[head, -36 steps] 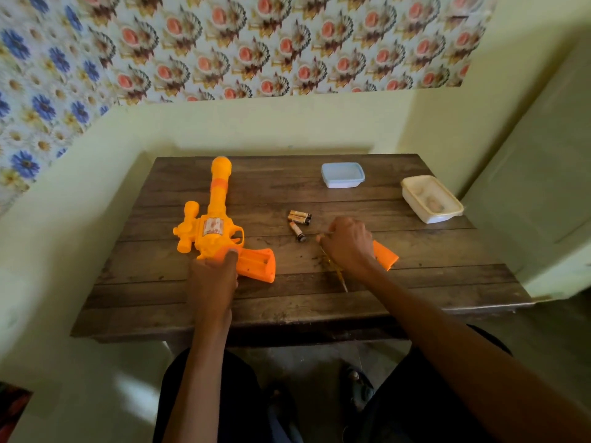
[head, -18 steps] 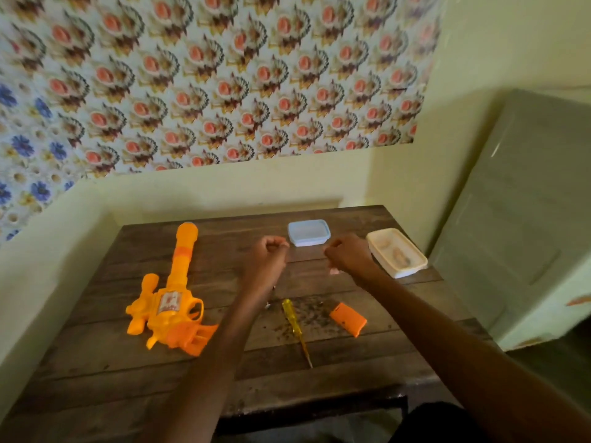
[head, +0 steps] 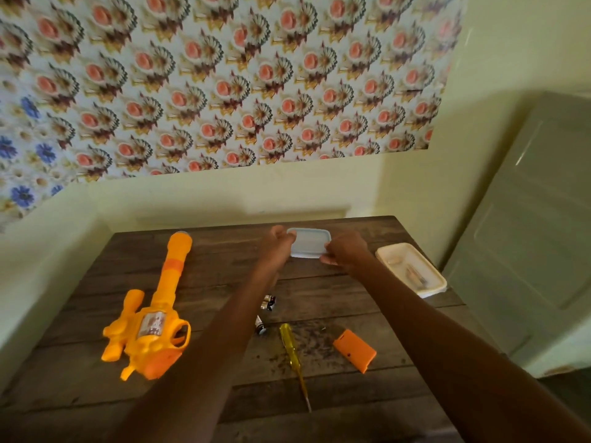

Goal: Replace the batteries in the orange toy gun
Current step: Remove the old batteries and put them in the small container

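Observation:
The orange toy gun [head: 150, 324] lies on the left of the wooden table [head: 351, 298], barrel pointing away from me. Its orange battery cover [head: 355, 350] lies apart on the right. Three small batteries [head: 268, 303] sit mid-table, partly hidden by my left forearm. A yellow screwdriver [head: 289, 346] lies between them and the cover. At the back stands a small box with a pale blue lid [head: 308, 243]. My left hand [head: 277, 246] curls on its left edge, and my right hand [head: 347, 252] pinches its right front corner.
An open white tray [head: 412, 271] holding a few small items sits at the table's right edge. Dark crumbs are scattered around the screwdriver. A grey door [head: 527, 235] stands to the right, and the yellow wall runs close behind the table.
My left hand let go of the gun and my right hand left the screwdriver and cover. Both hands moved to the back of the table and now hold the blue-lidded box. The view tilted up.

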